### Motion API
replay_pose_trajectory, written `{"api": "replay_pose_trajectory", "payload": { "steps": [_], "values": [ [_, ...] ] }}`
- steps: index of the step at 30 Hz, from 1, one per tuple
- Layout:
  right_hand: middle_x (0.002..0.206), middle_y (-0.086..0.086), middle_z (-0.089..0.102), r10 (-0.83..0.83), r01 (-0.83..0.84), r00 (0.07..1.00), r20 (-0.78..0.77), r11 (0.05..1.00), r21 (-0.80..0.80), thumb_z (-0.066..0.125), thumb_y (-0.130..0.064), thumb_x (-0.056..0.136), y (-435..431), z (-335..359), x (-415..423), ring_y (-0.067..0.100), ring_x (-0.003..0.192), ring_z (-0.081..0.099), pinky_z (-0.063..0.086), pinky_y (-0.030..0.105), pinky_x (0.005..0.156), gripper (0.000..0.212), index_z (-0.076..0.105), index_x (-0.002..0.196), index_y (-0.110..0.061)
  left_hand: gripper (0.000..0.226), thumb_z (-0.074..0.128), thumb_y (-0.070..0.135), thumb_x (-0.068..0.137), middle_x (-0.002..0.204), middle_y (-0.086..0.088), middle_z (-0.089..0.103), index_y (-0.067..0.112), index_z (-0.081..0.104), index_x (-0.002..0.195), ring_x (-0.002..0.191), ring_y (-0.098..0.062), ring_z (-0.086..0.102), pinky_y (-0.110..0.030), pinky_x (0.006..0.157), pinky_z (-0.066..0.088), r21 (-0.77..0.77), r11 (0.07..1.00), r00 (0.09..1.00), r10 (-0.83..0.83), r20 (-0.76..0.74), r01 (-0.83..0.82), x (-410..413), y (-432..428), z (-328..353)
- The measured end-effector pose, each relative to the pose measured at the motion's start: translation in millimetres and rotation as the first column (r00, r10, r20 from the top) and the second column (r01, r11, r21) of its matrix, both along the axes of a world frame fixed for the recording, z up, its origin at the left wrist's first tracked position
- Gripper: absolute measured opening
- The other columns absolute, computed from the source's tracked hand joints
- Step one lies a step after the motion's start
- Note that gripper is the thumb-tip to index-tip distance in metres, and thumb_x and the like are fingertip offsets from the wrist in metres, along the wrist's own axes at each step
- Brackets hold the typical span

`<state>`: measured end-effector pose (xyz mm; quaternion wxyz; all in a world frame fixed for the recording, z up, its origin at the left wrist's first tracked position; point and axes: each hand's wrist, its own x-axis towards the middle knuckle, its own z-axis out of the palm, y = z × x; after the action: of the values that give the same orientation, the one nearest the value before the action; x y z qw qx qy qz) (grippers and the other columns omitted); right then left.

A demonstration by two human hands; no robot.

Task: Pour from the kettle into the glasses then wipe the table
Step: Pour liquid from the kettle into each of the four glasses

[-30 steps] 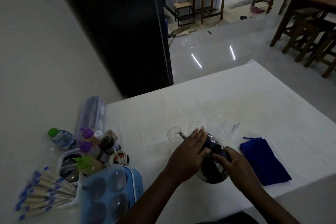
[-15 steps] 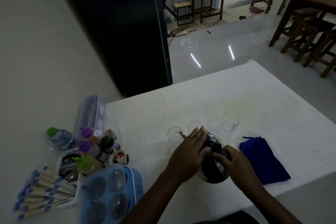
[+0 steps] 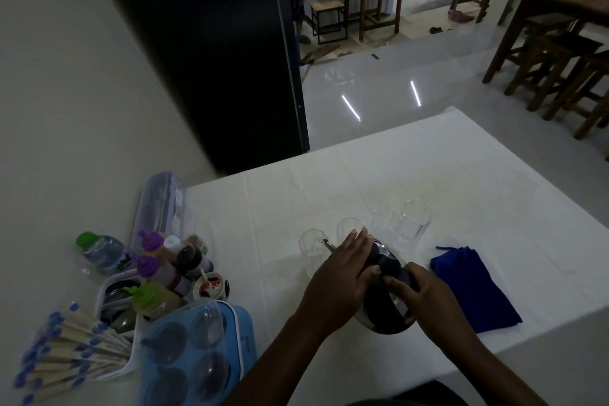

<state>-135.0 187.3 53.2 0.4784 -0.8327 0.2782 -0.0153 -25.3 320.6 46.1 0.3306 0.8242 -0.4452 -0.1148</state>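
Observation:
A shiny metal kettle [image 3: 384, 316] with a dark handle is tilted to the left, its thin spout [image 3: 328, 244] over the rim of the leftmost glass [image 3: 310, 249]. My right hand [image 3: 425, 297] grips the kettle's handle. My left hand [image 3: 342, 273] lies flat on the kettle's lid and holds it down. Several clear glasses stand in a row on the white table [image 3: 412, 168]: a second glass [image 3: 347, 227] just behind my left hand, then a third glass [image 3: 384, 227] and a fourth glass [image 3: 416, 221] further right. A folded blue cloth [image 3: 474, 290] lies to the right of the kettle.
At the left are sauce bottles [image 3: 158, 267], a small water bottle [image 3: 99, 250], a clear lidded box [image 3: 158, 208], wrapped chopsticks [image 3: 66, 359] and a blue tray of lids [image 3: 194, 353]. The table's near edge runs just below the kettle. Wooden stools [image 3: 560, 63] stand beyond on the floor.
Both hands and the kettle have stayed in nearly the same place, with the spout held at the leftmost glass. The view has shifted only slightly.

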Motion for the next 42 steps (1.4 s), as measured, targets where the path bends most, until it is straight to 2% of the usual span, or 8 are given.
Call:
{"api": "replay_pose_trajectory", "payload": {
  "steps": [5, 9, 24, 27, 30, 36, 40, 42],
  "values": [
    [0.077, 0.002, 0.068, 0.002, -0.002, 1.000, -0.006, 1.000, -0.002, 0.060, -0.035, 0.085, 0.6, 3.9, 1.4, 0.017, 0.073, 0.066, 0.057, 0.037, 0.067, 0.011, 0.055, 0.078, -0.027, 0.051, 0.037, 0.034, 0.101, 0.156, 0.007, 0.017, 0.019, 0.022, 0.148, 0.142, 0.000, 0.005, -0.023, 0.115, 0.012, 0.004, 1.000, 1.000, 0.014, -0.011, -0.014, 0.2, 1.1, -0.7],
    [0.077, -0.002, 0.067, 0.016, -0.016, 1.000, 0.002, 1.000, -0.017, 0.059, -0.036, 0.085, 2.4, 6.7, 2.7, 0.013, 0.074, 0.065, 0.056, 0.031, 0.066, 0.012, 0.051, 0.076, -0.035, 0.051, 0.036, 0.035, 0.101, 0.156, 0.007, 0.018, 0.019, 0.023, 0.148, 0.142, 0.000, 0.005, -0.024, 0.115, 0.014, -0.003, 1.000, 0.999, 0.025, -0.026, -0.025, 0.8, 2.8, -0.2],
    [0.076, -0.001, 0.067, -0.017, 0.017, 1.000, -0.025, 1.000, -0.006, 0.060, -0.034, 0.085, 6.4, 13.3, 3.8, 0.016, 0.073, 0.064, 0.056, 0.037, 0.069, 0.013, 0.053, 0.074, -0.033, 0.067, 0.017, 0.060, 0.092, 0.155, 0.010, 0.021, 0.021, 0.025, 0.147, 0.142, 0.001, 0.008, -0.026, 0.114, 0.019, -0.036, 0.997, 0.993, 0.062, -0.101, -0.066, -1.6, 1.2, -1.3],
    [0.074, -0.002, 0.065, -0.020, 0.020, 0.999, -0.028, 1.000, 0.002, 0.060, -0.032, 0.085, 6.8, 15.4, 3.4, 0.015, 0.072, 0.063, 0.053, 0.033, 0.067, 0.015, 0.052, 0.073, -0.034, 0.066, 0.019, 0.059, 0.093, 0.155, 0.011, 0.021, 0.021, 0.026, 0.146, 0.142, 0.002, 0.008, -0.024, 0.114, 0.018, -0.046, 0.996, 0.992, 0.067, -0.108, -0.072, -2.4, 1.5, -1.0],
    [0.076, 0.000, 0.066, -0.024, 0.024, 0.999, -0.030, 1.000, 0.005, 0.060, -0.033, 0.085, 6.9, 16.9, 2.9, 0.017, 0.073, 0.063, 0.054, 0.037, 0.068, 0.012, 0.054, 0.076, -0.032, 0.059, 0.025, 0.052, 0.096, 0.155, 0.010, 0.022, 0.021, 0.027, 0.146, 0.142, 0.001, 0.009, -0.024, 0.114, 0.018, -0.055, 0.995, 0.991, 0.074, -0.115, -0.081, -3.4, 1.8, 0.5],
    [0.081, 0.001, 0.066, -0.019, 0.019, 0.999, -0.032, 1.000, -0.005, 0.058, -0.033, 0.087, 7.9, 23.0, 3.1, 0.017, 0.077, 0.063, 0.056, 0.038, 0.071, 0.012, 0.059, 0.090, -0.021, 0.050, 0.035, 0.040, 0.100, 0.154, 0.008, 0.025, 0.021, 0.028, 0.146, 0.142, -0.001, 0.011, -0.027, 0.115, 0.019, -0.080, 0.992, 0.988, 0.090, -0.125, -0.100, -5.3, 0.9, 5.7],
    [0.078, -0.001, 0.065, -0.020, 0.020, 0.999, -0.029, 1.000, -0.019, 0.059, -0.032, 0.086, 6.9, 23.5, 3.6, 0.015, 0.075, 0.063, 0.055, 0.036, 0.069, 0.007, 0.056, 0.083, -0.027, 0.049, 0.036, 0.038, 0.100, 0.154, 0.008, 0.025, 0.022, 0.028, 0.146, 0.142, -0.001, 0.011, -0.027, 0.115, 0.019, -0.078, 0.991, 0.989, 0.095, -0.117, -0.104, -5.1, -0.1, 7.6],
    [0.076, -0.002, 0.065, -0.020, 0.020, 1.000, -0.022, 1.000, -0.021, 0.060, -0.032, 0.086, 6.7, 23.1, 4.0, 0.014, 0.072, 0.062, 0.051, 0.030, 0.062, 0.010, 0.054, 0.078, -0.030, 0.049, 0.037, 0.036, 0.100, 0.154, 0.008, 0.025, 0.021, 0.027, 0.146, 0.142, -0.001, 0.011, -0.027, 0.115, 0.018, -0.084, 0.991, 0.989, 0.092, -0.118, -0.102, -5.6, 0.1, 8.4]
  ]
}}
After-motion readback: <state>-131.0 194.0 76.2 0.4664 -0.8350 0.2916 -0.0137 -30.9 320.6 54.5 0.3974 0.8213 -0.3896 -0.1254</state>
